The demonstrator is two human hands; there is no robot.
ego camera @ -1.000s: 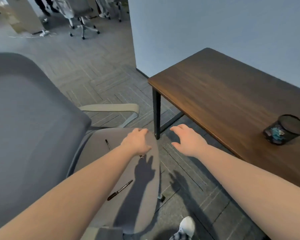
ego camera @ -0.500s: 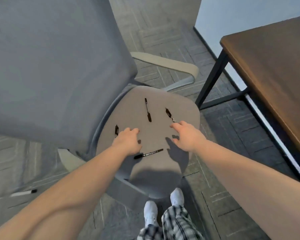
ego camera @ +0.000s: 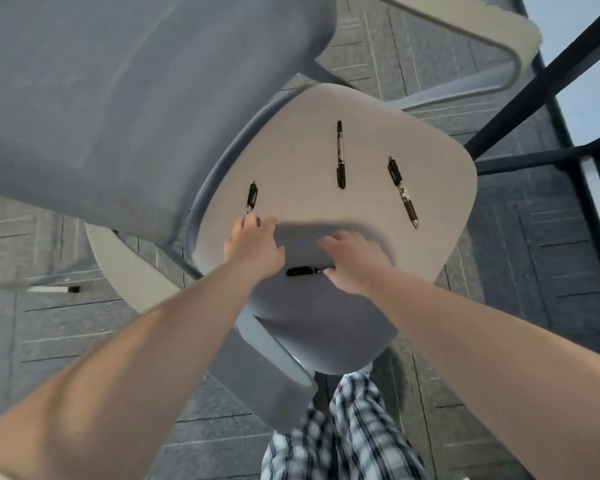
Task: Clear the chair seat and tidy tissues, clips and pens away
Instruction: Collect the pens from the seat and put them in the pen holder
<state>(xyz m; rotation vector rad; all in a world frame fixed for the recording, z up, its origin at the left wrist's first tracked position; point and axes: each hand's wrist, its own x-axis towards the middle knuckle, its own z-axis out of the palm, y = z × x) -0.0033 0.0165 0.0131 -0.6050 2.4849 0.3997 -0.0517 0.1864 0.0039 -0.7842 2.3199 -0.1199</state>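
Note:
The grey chair seat carries several black pens. A short pen lies at the left, a long one in the middle, and a clear-barrelled one at the right. A fourth pen lies nearest me, between my hands. My left hand is spread on the seat, its fingertips at the short pen's lower tip. My right hand hovers low over the seat with fingers apart; its thumb touches the near pen's right end and hides the rest. The pen still lies flat. No tissues or clips are visible.
The grey backrest fills the upper left. Pale armrests flank the seat. Dark table legs stand close at the right. A white marker lies on the carpet at the left. My checked trousers are below the seat's front edge.
My view has swung from the table down over the seat. Both hands have dropped onto it: the left reached the short pen's tip, the right shifted left onto the near pen's end.

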